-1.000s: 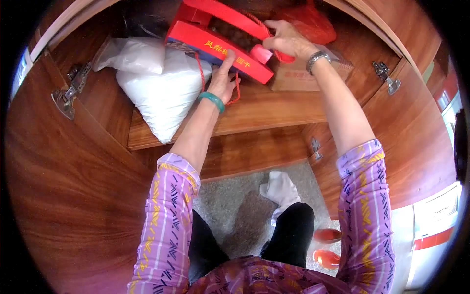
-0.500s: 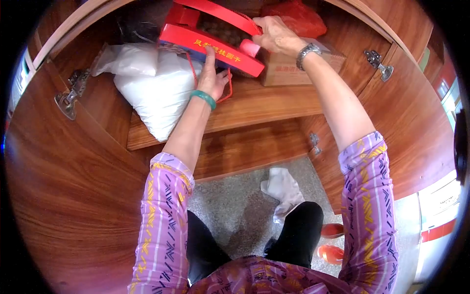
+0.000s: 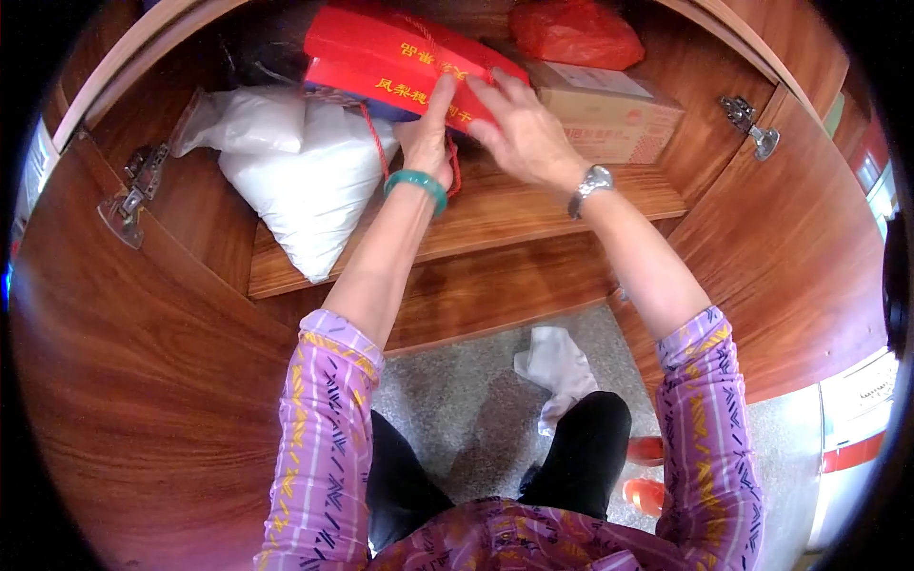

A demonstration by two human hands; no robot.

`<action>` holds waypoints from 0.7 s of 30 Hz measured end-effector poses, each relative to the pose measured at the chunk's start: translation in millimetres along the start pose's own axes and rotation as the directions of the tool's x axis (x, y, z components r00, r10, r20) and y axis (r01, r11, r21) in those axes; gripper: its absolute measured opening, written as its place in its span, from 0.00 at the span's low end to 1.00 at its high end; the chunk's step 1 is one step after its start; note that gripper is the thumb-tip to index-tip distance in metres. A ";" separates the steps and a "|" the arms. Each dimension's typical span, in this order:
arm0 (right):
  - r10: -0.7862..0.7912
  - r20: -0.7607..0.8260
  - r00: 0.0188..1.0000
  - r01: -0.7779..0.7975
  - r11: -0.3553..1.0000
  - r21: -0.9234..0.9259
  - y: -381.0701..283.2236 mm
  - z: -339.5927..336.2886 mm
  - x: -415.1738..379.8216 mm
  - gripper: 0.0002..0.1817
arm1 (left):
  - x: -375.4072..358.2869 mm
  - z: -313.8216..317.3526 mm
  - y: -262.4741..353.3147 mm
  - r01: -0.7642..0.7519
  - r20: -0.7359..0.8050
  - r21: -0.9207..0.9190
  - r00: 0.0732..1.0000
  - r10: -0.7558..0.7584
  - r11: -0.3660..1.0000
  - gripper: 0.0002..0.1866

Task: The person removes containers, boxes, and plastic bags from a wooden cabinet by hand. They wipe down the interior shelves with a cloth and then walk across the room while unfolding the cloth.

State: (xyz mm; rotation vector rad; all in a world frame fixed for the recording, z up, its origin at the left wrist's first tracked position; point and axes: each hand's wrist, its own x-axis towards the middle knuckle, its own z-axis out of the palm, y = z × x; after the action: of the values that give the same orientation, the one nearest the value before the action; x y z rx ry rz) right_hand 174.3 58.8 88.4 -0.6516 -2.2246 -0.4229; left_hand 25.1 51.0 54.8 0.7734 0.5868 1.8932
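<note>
A red gift box [image 3: 371,57] with yellow characters lies on the cabinet shelf, its top flap down. My left hand [image 3: 428,143] is at the box's front edge, thumb up against the front face and the other fingers partly hidden behind a red cord [image 3: 373,143]. Over the right end of the box is my right hand [image 3: 528,138], its fingers spread on or just above the red surface. White filled plastic bags [image 3: 305,181] sit left of my left hand. Behind my right hand stands a brown cardboard box [image 3: 619,119].
A red plastic bag [image 3: 576,33] rests behind the cardboard box. Open cabinet doors with metal hinges stand at both sides, the left hinge [image 3: 133,200] near the white bags. Below, a white cloth [image 3: 555,366] lies on the grey floor, by red shoes [image 3: 645,495].
The red box's lid has folded down over its opening. My right hand has let go of the lid's edge and moved down toward the box's front, fingers spread.
</note>
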 end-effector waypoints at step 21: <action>0.376 0.186 0.908 -0.407 0.897 0.173 0.6 -7.3 27.1 0.55 | -30.0 -23.6 14.9 0.318 -0.011 0.109 0.948 -0.319 0.942 0.15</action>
State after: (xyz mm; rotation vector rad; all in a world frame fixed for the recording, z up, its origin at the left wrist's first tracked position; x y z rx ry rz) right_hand 163.2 64.4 113.5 -1.0182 -2.1609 0.0664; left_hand 8.8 16.0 41.1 0.7076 0.7685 1.5700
